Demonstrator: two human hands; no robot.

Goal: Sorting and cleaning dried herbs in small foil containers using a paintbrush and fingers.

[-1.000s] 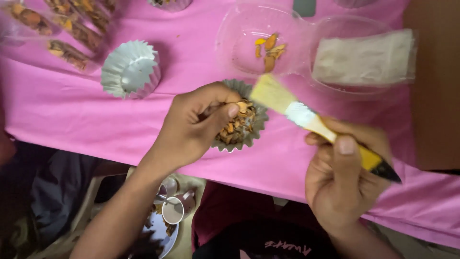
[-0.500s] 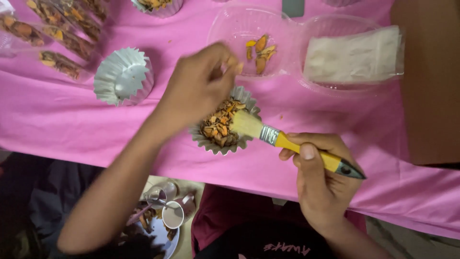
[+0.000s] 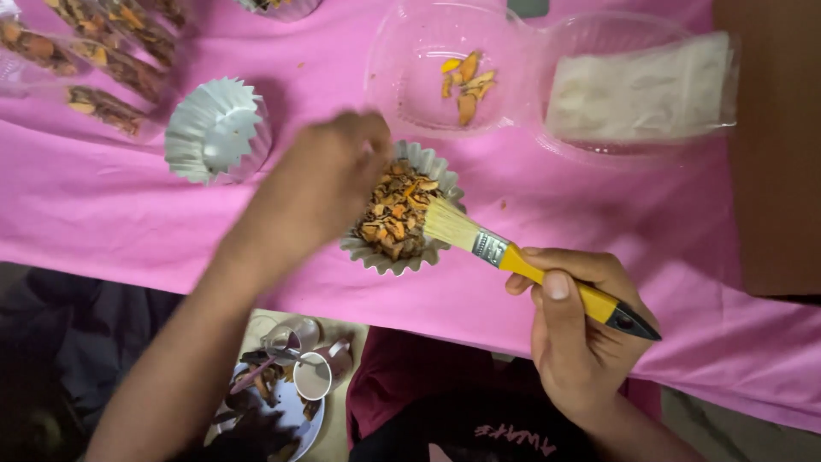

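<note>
Up top, a clear plastic clamshell (image 3: 547, 128) lies open on the pink tablecloth (image 3: 103, 205), orange chips in its left half, a pale block (image 3: 641, 85) in its right. The yellow-handled paintbrush (image 3: 530, 267) slants from lower right to upper left, bristles touching the filled foil cup (image 3: 400, 210) near the table's front edge. The right hand (image 3: 573, 329) grips its handle firmly. The left hand (image 3: 321, 184), blurred, hovers beside the cup; its grip is unclear. An empty foil cup (image 3: 218, 130) sits left.
</note>
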